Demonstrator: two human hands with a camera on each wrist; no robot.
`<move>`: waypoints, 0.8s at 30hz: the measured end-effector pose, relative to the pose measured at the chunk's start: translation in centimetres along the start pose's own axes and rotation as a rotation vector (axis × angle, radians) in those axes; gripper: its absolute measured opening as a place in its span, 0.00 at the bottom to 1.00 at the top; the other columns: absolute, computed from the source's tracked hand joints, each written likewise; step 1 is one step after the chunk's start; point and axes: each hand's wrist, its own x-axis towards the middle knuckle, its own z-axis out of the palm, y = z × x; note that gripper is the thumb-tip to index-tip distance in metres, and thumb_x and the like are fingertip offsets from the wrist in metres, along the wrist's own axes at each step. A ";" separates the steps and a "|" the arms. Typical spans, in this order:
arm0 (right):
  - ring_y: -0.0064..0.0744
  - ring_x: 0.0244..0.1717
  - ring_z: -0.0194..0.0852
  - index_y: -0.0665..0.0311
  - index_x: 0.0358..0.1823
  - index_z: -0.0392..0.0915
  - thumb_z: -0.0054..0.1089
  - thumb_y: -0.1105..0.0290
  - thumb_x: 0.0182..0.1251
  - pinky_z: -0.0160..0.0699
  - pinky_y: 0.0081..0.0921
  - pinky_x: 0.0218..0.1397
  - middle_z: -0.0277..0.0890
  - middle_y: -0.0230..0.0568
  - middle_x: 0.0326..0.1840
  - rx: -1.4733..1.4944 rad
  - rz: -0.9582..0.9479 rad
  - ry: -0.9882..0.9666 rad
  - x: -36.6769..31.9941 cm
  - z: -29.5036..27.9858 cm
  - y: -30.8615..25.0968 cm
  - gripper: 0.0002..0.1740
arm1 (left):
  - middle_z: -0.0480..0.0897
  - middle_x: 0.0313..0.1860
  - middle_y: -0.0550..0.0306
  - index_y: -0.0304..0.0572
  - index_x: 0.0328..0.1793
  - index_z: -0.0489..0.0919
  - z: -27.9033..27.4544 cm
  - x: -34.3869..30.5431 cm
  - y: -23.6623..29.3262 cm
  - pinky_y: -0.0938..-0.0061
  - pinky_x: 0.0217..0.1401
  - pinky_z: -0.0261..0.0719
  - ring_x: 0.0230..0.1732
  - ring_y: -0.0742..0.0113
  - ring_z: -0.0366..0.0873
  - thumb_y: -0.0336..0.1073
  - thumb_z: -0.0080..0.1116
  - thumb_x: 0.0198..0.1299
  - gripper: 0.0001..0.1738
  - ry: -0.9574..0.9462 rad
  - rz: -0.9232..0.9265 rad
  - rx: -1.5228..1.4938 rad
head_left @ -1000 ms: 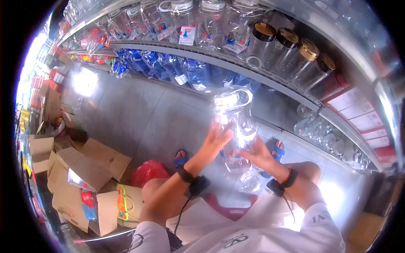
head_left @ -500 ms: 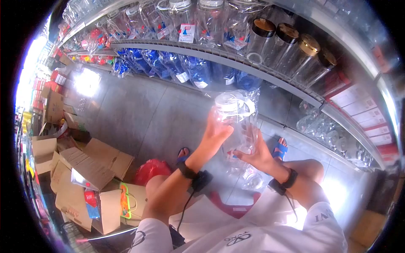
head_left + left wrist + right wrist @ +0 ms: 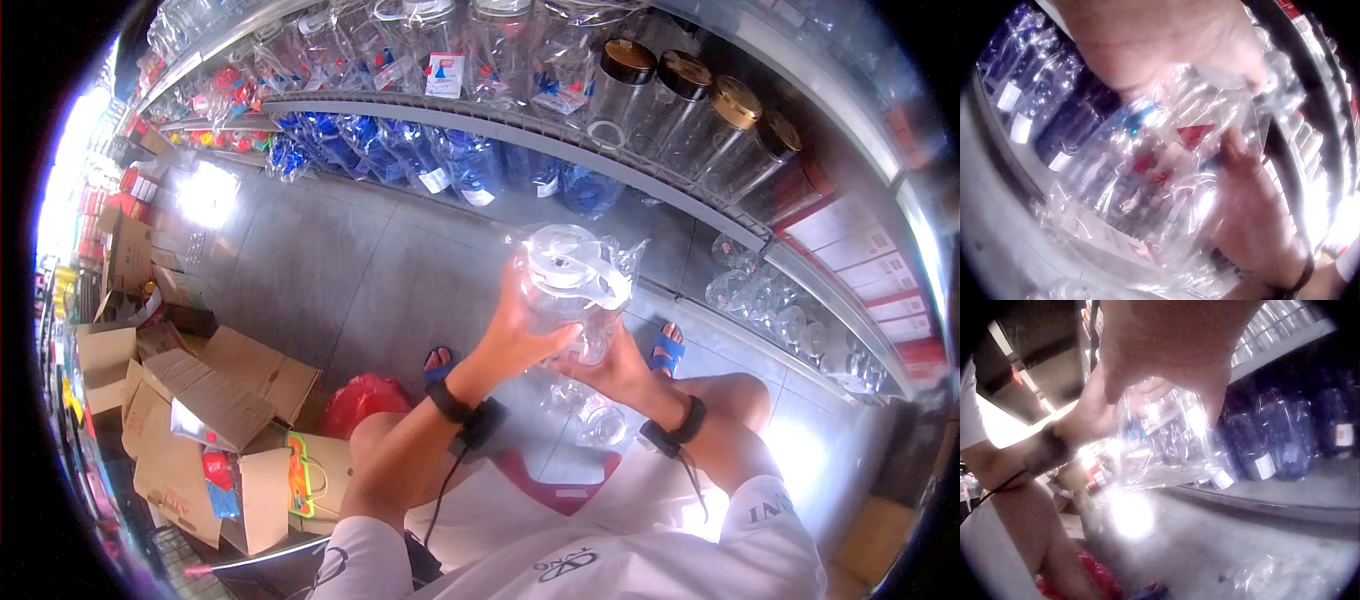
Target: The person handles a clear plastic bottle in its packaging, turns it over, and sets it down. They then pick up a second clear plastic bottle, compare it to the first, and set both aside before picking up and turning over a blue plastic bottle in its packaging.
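Observation:
A clear plastic pitcher (image 3: 570, 285) with a white lid is held up in front of my body, wrapped in a crinkled transparent bag. Its lid faces up towards the head camera. My left hand (image 3: 525, 325) grips the pitcher's left side, thumb across the front. From the lower right, my right hand (image 3: 615, 365) holds the other side, partly hidden behind the pitcher. The left wrist view shows a red and blue print on the wrapped pitcher (image 3: 1166, 169), with the right hand's thumb against it.
Shelves ahead carry wrapped clear jugs (image 3: 500, 50), gold-and-black-lidded jars (image 3: 735, 105) and blue wrapped items (image 3: 465, 165). Glassware (image 3: 770, 310) stands low on the right. Open cardboard boxes (image 3: 190, 440) and a red bag (image 3: 365, 400) lie left. Clear wrapped items (image 3: 600, 420) sit between the feet.
The pitcher has tipped so its lid turns more towards the head camera, and it has shifted slightly right. Both hands have stayed on it, the right now further behind it.

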 end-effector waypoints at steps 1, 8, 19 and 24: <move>0.39 0.65 0.73 0.68 0.70 0.55 0.83 0.62 0.50 0.73 0.35 0.66 0.72 0.49 0.63 -0.025 -0.023 -0.001 0.1 0.0 -0.2 0.52 | 0.63 0.72 0.45 0.34 0.80 0.42 0.0 0.0 -0.3 0.61 0.75 0.64 0.74 0.57 0.62 0.27 0.73 0.48 0.60 -0.001 -0.003 -0.012; 0.39 0.65 0.73 0.68 0.69 0.55 0.83 0.63 0.51 0.73 0.35 0.66 0.72 0.49 0.63 -0.055 -0.001 -0.016 0.0 -0.2 -0.6 0.51 | 0.63 0.72 0.45 0.35 0.80 0.42 0.1 0.2 0.7 0.61 0.76 0.63 0.75 0.57 0.62 0.26 0.71 0.49 0.58 -0.025 0.011 -0.034; 0.38 0.71 0.65 0.69 0.74 0.58 0.65 0.67 0.70 0.59 0.37 0.76 0.69 0.48 0.69 0.594 -0.019 0.291 0.5 -2.4 -0.4 0.37 | 0.64 0.69 0.46 0.35 0.78 0.45 0.1 0.5 1.3 0.61 0.75 0.63 0.72 0.60 0.63 0.28 0.70 0.51 0.54 -0.044 0.010 0.093; 0.32 0.63 0.71 0.70 0.67 0.68 0.61 0.69 0.73 0.68 0.31 0.69 0.76 0.45 0.62 0.475 -0.128 0.231 2.2 -5.7 -2.3 0.25 | 0.66 0.68 0.47 0.35 0.78 0.48 0.4 0.3 -0.3 0.62 0.75 0.62 0.71 0.60 0.64 0.28 0.71 0.49 0.54 -0.060 -0.028 0.132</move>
